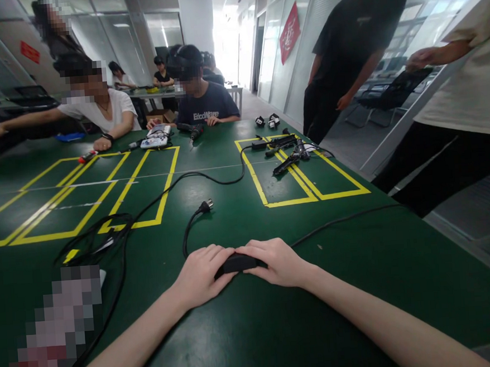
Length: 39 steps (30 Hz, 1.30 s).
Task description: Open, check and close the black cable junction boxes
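Observation:
A black power adapter (239,261) lies between my two hands, low over the green table (222,330). My left hand (201,273) grips its left end, fingers over the top and thumb along the near side. Its right end is in my right hand (279,262), closed the same way. Beyond my left hand a black plug (206,206) with metal prongs rests on the table, its cord curving down behind that hand. A thin black cable (340,220) runs from behind my right hand toward the table's right edge. My hands cover both ends of the adapter.
Coiled black cables (116,229) lie at left, near a blurred-out object (54,331). Yellow tape rectangles (290,204) mark the table. Black tools or parts (287,161) lie at far right, a power drill (193,132) at the back. Several people sit or stand around.

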Each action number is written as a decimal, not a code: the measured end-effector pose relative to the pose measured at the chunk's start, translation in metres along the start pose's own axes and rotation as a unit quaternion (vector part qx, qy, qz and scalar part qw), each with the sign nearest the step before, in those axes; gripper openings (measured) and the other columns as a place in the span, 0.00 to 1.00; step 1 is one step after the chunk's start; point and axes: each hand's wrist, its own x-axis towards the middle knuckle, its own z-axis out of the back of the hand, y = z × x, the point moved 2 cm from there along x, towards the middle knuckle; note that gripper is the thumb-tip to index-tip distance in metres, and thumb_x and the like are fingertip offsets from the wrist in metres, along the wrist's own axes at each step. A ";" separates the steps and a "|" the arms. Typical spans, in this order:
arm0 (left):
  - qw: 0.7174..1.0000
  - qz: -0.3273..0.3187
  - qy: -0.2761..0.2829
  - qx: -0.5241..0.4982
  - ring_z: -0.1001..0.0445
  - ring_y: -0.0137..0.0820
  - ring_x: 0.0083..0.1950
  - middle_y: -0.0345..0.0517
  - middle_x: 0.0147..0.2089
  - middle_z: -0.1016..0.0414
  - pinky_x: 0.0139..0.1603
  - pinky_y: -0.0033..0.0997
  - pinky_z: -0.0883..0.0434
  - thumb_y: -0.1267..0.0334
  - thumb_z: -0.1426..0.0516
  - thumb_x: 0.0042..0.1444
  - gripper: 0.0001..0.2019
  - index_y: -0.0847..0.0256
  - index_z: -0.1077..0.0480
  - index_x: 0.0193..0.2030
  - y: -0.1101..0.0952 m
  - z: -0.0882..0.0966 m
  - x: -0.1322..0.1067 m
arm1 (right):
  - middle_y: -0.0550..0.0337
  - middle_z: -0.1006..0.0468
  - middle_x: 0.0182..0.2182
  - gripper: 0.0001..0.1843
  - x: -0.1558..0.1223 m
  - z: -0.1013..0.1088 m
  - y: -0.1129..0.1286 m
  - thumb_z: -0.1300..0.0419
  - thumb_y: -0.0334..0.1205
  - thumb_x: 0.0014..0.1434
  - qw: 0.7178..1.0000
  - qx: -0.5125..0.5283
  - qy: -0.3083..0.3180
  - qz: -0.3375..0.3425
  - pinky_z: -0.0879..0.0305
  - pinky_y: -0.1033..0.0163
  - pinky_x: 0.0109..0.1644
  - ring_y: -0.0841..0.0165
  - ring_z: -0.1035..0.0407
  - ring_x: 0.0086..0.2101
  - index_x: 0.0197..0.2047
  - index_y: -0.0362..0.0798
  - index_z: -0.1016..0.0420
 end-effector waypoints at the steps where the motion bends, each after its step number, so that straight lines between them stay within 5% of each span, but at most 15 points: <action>1: 1.000 -0.002 -0.003 0.001 0.21 0.39 0.42 0.49 0.44 0.19 0.40 0.38 0.24 0.57 0.44 0.70 0.13 0.62 0.31 0.55 0.000 0.000 0.000 | 0.52 0.18 0.45 0.19 0.000 0.000 0.001 0.42 0.45 0.73 1.000 -0.003 0.001 -0.002 0.28 0.63 0.41 0.64 0.21 0.40 0.62 0.46 0.30; 25: 0.999 -0.028 -0.020 0.023 0.22 0.39 0.41 0.52 0.44 0.18 0.40 0.38 0.27 0.54 0.47 0.72 0.15 0.63 0.28 0.53 -0.007 0.007 -0.001 | 0.53 0.18 0.39 0.16 -0.004 -0.005 0.008 0.46 0.45 0.74 0.999 -0.035 -0.030 0.003 0.32 0.62 0.34 0.64 0.22 0.33 0.57 0.46 0.28; 31: 0.997 -0.062 -0.023 0.050 0.23 0.37 0.39 0.52 0.44 0.18 0.36 0.36 0.30 0.58 0.47 0.72 0.13 0.63 0.28 0.54 -0.005 0.006 -0.003 | 0.56 0.18 0.40 0.15 -0.004 -0.002 0.009 0.36 0.47 0.67 0.996 0.070 -0.007 -0.047 0.29 0.64 0.38 0.65 0.21 0.37 0.52 0.49 0.29; 39: 0.995 -0.072 -0.043 0.053 0.21 0.36 0.41 0.52 0.47 0.17 0.38 0.35 0.27 0.58 0.47 0.72 0.15 0.63 0.29 0.58 -0.008 0.006 -0.004 | 0.52 0.18 0.43 0.13 -0.005 -0.004 0.008 0.39 0.44 0.68 0.998 0.044 0.002 -0.043 0.28 0.63 0.41 0.63 0.21 0.40 0.52 0.47 0.27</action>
